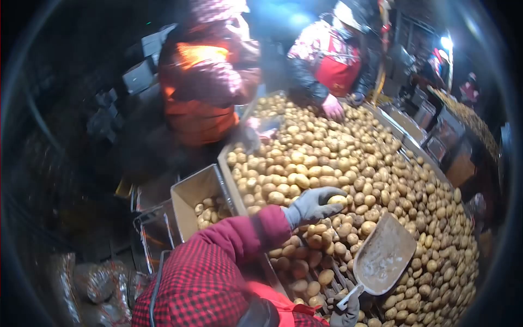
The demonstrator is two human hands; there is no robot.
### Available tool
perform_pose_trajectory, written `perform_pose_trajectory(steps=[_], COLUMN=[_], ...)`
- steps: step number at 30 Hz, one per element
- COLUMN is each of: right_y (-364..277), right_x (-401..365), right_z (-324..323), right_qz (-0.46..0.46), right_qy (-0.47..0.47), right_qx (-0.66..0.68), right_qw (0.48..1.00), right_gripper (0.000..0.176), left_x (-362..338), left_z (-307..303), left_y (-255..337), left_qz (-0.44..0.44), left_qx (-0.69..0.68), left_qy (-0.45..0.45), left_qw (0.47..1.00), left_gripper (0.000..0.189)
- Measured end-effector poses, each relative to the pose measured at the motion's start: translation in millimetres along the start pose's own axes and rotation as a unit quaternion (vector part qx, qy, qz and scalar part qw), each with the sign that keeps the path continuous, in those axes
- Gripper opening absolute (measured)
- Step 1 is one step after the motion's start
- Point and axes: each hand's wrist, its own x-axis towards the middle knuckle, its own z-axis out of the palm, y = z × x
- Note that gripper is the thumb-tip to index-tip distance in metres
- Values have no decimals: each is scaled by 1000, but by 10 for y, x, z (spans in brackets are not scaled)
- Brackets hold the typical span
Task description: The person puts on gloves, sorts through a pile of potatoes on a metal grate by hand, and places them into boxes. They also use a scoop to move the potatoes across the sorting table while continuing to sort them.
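Note:
My left hand point(315, 206), in a grey glove, reaches over a large heap of potatoes point(376, 169). Its thumb and fingers close around a single yellow potato point(338, 201). At the bottom of the view, my right hand point(347, 313), also gloved, grips the handle of a scoop point(384, 255). The scoop's broad, dirt-smeared pan tilts over the potatoes and carries nothing. Slats of the sorting table point(339, 279) show between the potatoes beneath my left forearm.
A cardboard box point(188, 203) partly filled with potatoes stands against the table's left edge. Across the heap, a person in a red apron point(338, 71) works with gloved hands; another person in orange point(201, 103) stands at the left. Plastic bags point(101, 286) lie lower left.

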Motion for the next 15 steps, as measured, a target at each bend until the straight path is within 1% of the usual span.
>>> perform_pose_trajectory(steps=[3, 4, 5, 7, 8, 9, 11, 12, 13, 14, 15], right_y=[57, 63, 79, 128, 156, 180, 238, 250, 266, 272, 267], right_x=[32, 47, 45, 13, 8, 3, 11, 30, 32, 11, 10], right_z=[77, 113, 149, 235, 279, 312, 333, 337, 314, 260, 220], right_qz=[-24, -32, -38, -45, -49, -56, -73, -83, -94, -104, -115], right_qy=[-23, -29, -36, -47, -53, -58, -69, -71, -72, -70, -68], right_qx=[-7, -9, -9, -11, -13, -15, -16, -17, -19, -23, -30], right_qw=[999, 999, 999, 998, 997, 997, 995, 994, 993, 992, 991], right_gripper=[45, 45, 46, 47, 48, 48, 50, 50, 51, 52, 53], left_x=[-585, -773, -916, -1257, -1447, -1683, -1967, -2141, -2301, -2536, -2721], left_z=[-138, -173, -275, -389, -441, -404, -526, -571, -712, -725, -805], left_y=[-14, 40, -102, -69, -103, 213, 3, -36, -174, -22, -217], left_qz=[-31, -60, -54, -92, -61, -35, -42, -12, -9, -57, -22], left_qx=[-107, -136, -167, -223, -239, -258, -301, -371, -321, -312, -283], left_qy=[93, 136, 141, 177, 198, 196, 278, 260, 263, 296, 340], left_qw=[989, 980, 974, 954, 949, 945, 911, 891, 910, 901, 896], left_gripper=[45, 45, 41, 35, 31, 29, 37, 31, 29, 35, 44])
